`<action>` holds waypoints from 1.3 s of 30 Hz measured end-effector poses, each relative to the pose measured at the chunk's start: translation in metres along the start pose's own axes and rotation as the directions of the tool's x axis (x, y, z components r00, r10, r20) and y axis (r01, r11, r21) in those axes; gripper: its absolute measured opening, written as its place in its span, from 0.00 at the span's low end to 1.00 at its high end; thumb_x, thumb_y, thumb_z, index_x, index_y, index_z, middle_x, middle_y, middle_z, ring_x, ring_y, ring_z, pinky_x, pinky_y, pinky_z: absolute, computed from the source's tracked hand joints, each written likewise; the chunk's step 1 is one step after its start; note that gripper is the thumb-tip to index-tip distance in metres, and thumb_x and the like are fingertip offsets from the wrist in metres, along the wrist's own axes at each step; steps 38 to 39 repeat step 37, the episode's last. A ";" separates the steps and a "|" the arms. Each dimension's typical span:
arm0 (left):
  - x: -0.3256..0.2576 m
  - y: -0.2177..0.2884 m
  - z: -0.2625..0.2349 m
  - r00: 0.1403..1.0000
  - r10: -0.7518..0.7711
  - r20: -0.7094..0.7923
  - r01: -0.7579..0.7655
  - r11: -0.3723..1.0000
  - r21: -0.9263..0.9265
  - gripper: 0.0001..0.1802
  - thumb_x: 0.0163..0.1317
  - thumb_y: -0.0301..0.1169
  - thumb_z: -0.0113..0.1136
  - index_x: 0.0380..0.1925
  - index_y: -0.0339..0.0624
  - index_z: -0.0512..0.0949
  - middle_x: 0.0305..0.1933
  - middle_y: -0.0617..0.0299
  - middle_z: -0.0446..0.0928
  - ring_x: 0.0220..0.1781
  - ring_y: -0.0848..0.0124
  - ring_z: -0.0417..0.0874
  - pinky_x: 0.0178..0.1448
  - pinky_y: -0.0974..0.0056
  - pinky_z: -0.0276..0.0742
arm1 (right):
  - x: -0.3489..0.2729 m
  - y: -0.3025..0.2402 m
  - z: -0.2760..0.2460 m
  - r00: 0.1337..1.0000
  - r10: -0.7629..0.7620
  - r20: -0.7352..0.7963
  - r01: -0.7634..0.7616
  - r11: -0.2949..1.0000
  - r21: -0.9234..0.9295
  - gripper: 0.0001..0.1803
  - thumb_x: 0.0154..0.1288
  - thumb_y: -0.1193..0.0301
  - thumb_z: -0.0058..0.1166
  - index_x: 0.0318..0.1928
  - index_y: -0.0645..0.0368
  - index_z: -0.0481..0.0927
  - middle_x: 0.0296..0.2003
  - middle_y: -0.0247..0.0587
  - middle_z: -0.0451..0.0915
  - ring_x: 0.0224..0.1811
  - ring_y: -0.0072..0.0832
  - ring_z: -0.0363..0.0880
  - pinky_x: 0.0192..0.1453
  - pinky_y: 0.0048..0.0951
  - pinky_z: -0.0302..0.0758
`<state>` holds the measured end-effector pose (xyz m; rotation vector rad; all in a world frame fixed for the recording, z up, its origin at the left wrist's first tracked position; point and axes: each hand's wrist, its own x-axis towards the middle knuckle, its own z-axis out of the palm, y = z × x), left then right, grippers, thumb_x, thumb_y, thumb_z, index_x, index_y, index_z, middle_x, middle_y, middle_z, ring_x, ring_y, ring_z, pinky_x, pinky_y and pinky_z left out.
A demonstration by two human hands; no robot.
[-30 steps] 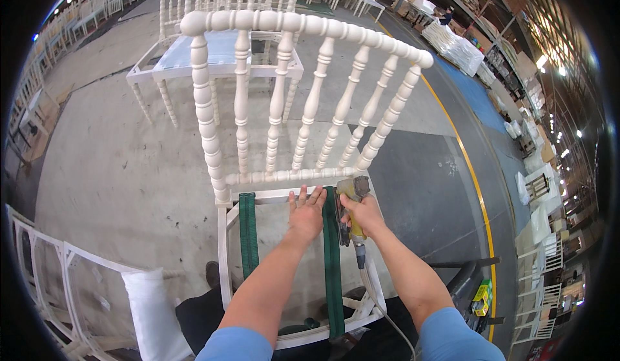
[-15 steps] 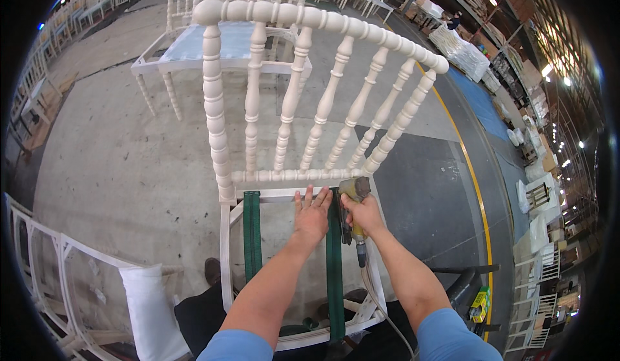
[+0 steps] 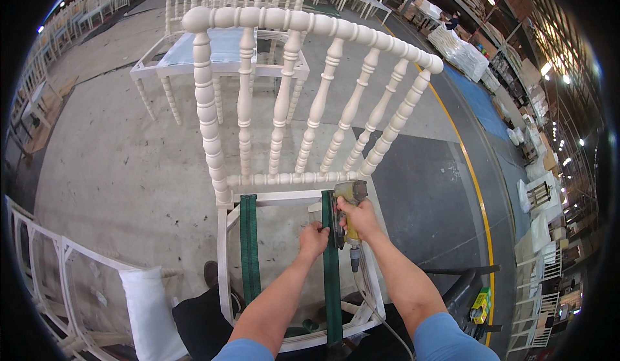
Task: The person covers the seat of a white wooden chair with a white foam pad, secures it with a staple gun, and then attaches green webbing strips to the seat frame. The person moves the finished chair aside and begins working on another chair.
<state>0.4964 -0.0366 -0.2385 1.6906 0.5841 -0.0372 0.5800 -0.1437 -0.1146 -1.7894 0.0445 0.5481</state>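
A white wooden chair (image 3: 223, 238) with a turned-spindle back stands before me, its seat frame without a panel. Two green webbing straps run front to back across that frame, a left strap (image 3: 248, 245) and a right strap (image 3: 331, 277). My right hand (image 3: 363, 219) is wrapped round the handle of a yellow and grey air stapler (image 3: 349, 194), held over the rear rail beside the right strap. A hose trails down from its grip. My left hand (image 3: 314, 239) has curled fingers pinching the left edge of the right strap, just below the stapler.
Another white chair (image 3: 145, 70) with a pale blue-white seat stands beyond. At the lower left are a white chair frame (image 3: 61, 257) and a white cushion (image 3: 152, 312). A yellow and green box (image 3: 480, 306) sits at the lower right, near the yellow floor line (image 3: 475, 180).
My left hand has drawn back from the rear rail, from spread fingers to a pinch at the strap. The stapler has shifted slightly left, still in my right hand.
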 end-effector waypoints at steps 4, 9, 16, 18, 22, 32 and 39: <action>0.006 -0.005 0.005 1.000 -0.016 -0.004 0.016 1.000 0.003 0.14 0.66 0.39 0.73 0.43 0.39 0.89 0.39 0.46 0.90 0.44 0.48 0.92 0.50 0.49 0.85 | 0.002 0.001 0.002 1.000 -0.011 -0.007 0.011 1.000 -0.004 0.16 0.77 0.60 0.67 0.47 0.61 0.85 0.36 0.36 0.85 0.19 0.22 0.76 0.21 0.29 0.72; 0.009 -0.012 0.005 0.999 -0.040 0.015 0.040 0.999 -0.010 0.15 0.65 0.40 0.73 0.42 0.40 0.89 0.39 0.46 0.90 0.44 0.48 0.92 0.51 0.49 0.85 | 0.001 0.000 0.005 1.000 -0.015 -0.002 0.015 0.999 -0.034 0.15 0.78 0.61 0.67 0.46 0.62 0.85 0.35 0.36 0.84 0.17 0.22 0.75 0.20 0.29 0.71; 0.011 -0.006 0.005 1.000 -0.001 0.026 0.000 0.999 0.044 0.14 0.64 0.40 0.74 0.38 0.41 0.89 0.37 0.46 0.90 0.43 0.47 0.92 0.50 0.48 0.84 | 0.001 0.002 0.009 1.000 -0.011 -0.002 0.010 0.998 -0.056 0.14 0.78 0.62 0.67 0.43 0.62 0.85 0.33 0.36 0.84 0.17 0.21 0.75 0.19 0.28 0.71; 0.009 -0.006 0.005 1.000 -0.006 0.011 0.006 0.998 0.064 0.10 0.63 0.35 0.75 0.36 0.39 0.88 0.33 0.51 0.88 0.36 0.57 0.89 0.45 0.53 0.82 | 0.000 0.001 0.010 1.000 -0.009 -0.011 0.008 0.999 -0.049 0.15 0.77 0.62 0.68 0.43 0.62 0.85 0.32 0.35 0.84 0.17 0.21 0.75 0.19 0.28 0.71; 0.010 -0.005 0.001 1.000 0.018 -0.020 -0.016 0.995 0.103 0.09 0.63 0.33 0.75 0.33 0.38 0.87 0.30 0.54 0.87 0.32 0.62 0.87 0.43 0.55 0.81 | -0.004 -0.001 0.014 1.000 -0.019 0.000 0.019 0.999 -0.026 0.16 0.76 0.60 0.69 0.41 0.63 0.85 0.29 0.34 0.84 0.17 0.21 0.76 0.20 0.28 0.73; 0.005 -0.002 0.004 0.999 -0.043 0.009 0.043 0.999 0.003 0.12 0.62 0.34 0.77 0.29 0.37 0.85 0.28 0.56 0.86 0.31 0.65 0.84 0.42 0.55 0.79 | -0.003 0.006 0.003 0.999 -0.036 -0.028 0.035 0.999 -0.033 0.13 0.77 0.62 0.68 0.45 0.61 0.85 0.33 0.34 0.85 0.18 0.21 0.76 0.19 0.27 0.72; 0.011 -0.004 0.008 0.999 -0.038 0.012 0.037 0.999 0.006 0.14 0.62 0.37 0.78 0.29 0.39 0.86 0.28 0.57 0.86 0.31 0.63 0.84 0.42 0.54 0.79 | 0.003 0.001 -0.005 1.000 -0.012 -0.001 0.012 0.995 -0.097 0.13 0.78 0.63 0.67 0.47 0.60 0.85 0.35 0.35 0.86 0.18 0.22 0.76 0.19 0.27 0.73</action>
